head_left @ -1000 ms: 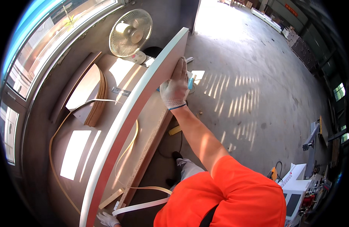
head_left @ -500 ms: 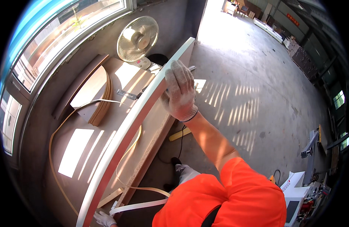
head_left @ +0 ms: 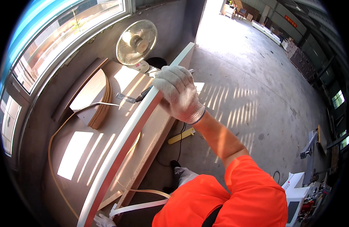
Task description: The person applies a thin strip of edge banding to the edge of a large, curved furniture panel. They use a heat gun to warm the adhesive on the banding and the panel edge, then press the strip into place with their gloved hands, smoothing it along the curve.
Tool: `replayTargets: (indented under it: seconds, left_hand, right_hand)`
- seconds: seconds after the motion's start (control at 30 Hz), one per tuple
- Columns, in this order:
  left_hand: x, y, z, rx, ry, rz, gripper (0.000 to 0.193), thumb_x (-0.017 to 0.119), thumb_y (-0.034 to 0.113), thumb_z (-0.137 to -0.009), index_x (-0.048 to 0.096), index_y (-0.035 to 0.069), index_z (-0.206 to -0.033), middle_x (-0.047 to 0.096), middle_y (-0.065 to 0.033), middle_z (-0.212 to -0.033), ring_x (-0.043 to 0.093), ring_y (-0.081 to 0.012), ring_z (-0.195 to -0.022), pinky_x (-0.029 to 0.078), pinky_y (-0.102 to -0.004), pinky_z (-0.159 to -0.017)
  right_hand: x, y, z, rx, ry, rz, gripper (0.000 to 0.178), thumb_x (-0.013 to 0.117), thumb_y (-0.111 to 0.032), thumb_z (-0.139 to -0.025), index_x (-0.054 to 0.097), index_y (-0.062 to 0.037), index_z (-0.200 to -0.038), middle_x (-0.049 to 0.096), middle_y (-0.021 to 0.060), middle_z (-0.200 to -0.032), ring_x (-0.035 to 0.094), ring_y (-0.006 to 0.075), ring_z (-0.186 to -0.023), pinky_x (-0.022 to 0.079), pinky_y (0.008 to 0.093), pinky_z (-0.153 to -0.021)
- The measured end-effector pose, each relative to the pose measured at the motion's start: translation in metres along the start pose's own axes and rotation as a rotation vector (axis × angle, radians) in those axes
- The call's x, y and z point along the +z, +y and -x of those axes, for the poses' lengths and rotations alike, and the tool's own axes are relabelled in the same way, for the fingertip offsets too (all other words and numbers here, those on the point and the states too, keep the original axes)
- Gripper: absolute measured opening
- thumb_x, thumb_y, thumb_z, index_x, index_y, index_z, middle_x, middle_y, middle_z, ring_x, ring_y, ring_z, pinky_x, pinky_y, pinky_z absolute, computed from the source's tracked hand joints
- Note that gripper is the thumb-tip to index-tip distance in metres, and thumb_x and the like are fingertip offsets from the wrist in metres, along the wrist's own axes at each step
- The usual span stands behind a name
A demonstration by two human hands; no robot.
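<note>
A long board (head_left: pixel 117 151) with a white edge stands on its side, running from the lower left to the upper middle. My right hand (head_left: pixel 178 90), in a pale knit glove, is closed over its upper edge near the far end. At the lower left, my gloved left hand (head_left: pixel 103 220) rests against the board's near part with fingers stretched, partly cut off by the picture's edge. A white edging strip (head_left: pixel 140 206) runs from beside that hand toward my body. Behind the board, a dark-handled tool with a flat metal plate (head_left: pixel 126 98) lies on the worktable (head_left: pixel 117 81).
A fan (head_left: pixel 136 42) stands at the table's far end. Curved brown panels (head_left: pixel 95 98) are stacked by the window wall. A thin tan strip (head_left: pixel 51 162) loops across the table. On the floor lie a yellow piece (head_left: pixel 181 136) and a cable (head_left: pixel 181 145). A white machine (head_left: pixel 295 189) stands at right.
My right hand has shifted slightly left and curled further over the board's upper edge. The board's far end sits a little lower in view. My left hand stays by the near end.
</note>
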State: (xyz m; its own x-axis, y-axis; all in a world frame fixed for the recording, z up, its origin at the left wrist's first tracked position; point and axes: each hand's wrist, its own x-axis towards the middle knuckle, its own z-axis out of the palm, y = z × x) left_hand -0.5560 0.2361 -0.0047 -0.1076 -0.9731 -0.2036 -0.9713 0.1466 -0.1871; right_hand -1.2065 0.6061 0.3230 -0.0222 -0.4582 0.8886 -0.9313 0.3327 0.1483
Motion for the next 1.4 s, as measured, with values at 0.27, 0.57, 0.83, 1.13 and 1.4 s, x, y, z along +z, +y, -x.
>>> replayTargets:
  seconds: [0.27, 0.57, 0.83, 1.13, 1.4]
  left_hand:
    - [-0.043, 0.025, 0.027, 0.059, -0.133, -0.232, 0.057, 0.048, 0.052, -0.108, 0.053, 0.015, -0.151, 0.045, -0.0073, -0.165, 0.028, -0.0281, -0.159, 0.028, -0.0594, -0.121]
    - [-0.008, 0.008, 0.011, 0.099, -0.027, -0.257, 0.058, 0.072, 0.049, -0.097, 0.056, 0.022, -0.146, 0.040, -0.0084, -0.168, 0.025, -0.0335, -0.160, 0.033, -0.0626, -0.118]
    - [0.003, 0.005, 0.007, 0.026, 0.174, 0.024, 0.053, 0.055, 0.049, -0.107, 0.055, 0.017, -0.148, 0.043, -0.0101, -0.165, 0.028, -0.0303, -0.158, 0.032, -0.0592, -0.119]
    - [-0.052, 0.037, 0.039, 0.095, -0.124, -0.271, 0.051, 0.064, 0.045, -0.102, 0.056, 0.018, -0.145, 0.044, -0.0109, -0.164, 0.032, -0.0331, -0.156, 0.035, -0.0598, -0.117]
    - [-0.046, 0.037, 0.031, 0.077, -0.026, -0.213, 0.053, 0.068, 0.048, -0.099, 0.057, 0.020, -0.143, 0.046, -0.0110, -0.163, 0.031, -0.0321, -0.157, 0.036, -0.0602, -0.116]
  right_hand:
    - [-0.015, 0.071, 0.034, 0.665, 0.273, -0.350, 0.071, 0.087, -0.032, -0.089, 0.057, -0.0029, -0.147, 0.062, 0.0141, -0.144, 0.062, 0.0259, -0.130, 0.050, 0.0407, -0.111]
    - [-0.018, 0.144, 0.022, 0.972, 0.110, -0.367, 0.027, 0.073, -0.018, -0.099, 0.078, 0.0024, -0.114, 0.078, 0.0059, -0.098, 0.071, 0.0102, -0.092, 0.057, 0.0269, -0.083]
    - [-0.026, 0.152, 0.004, 0.764, -0.071, -0.018, 0.018, 0.072, -0.019, -0.095, 0.075, -0.0015, -0.096, 0.076, 0.0099, -0.087, 0.071, 0.0154, -0.077, 0.057, 0.0317, -0.074]
    - [-0.007, 0.134, 0.033, 0.641, 0.186, 0.045, 0.007, 0.072, -0.011, -0.087, 0.066, -0.0068, -0.088, 0.068, 0.0131, -0.078, 0.068, 0.0312, -0.070, 0.057, 0.0393, -0.067]
    - [-0.009, 0.121, 0.051, 0.766, 0.226, -0.115, 0.009, 0.069, -0.010, -0.095, 0.069, -0.0014, -0.098, 0.071, 0.0105, -0.085, 0.069, 0.0184, -0.075, 0.057, 0.0339, -0.070]
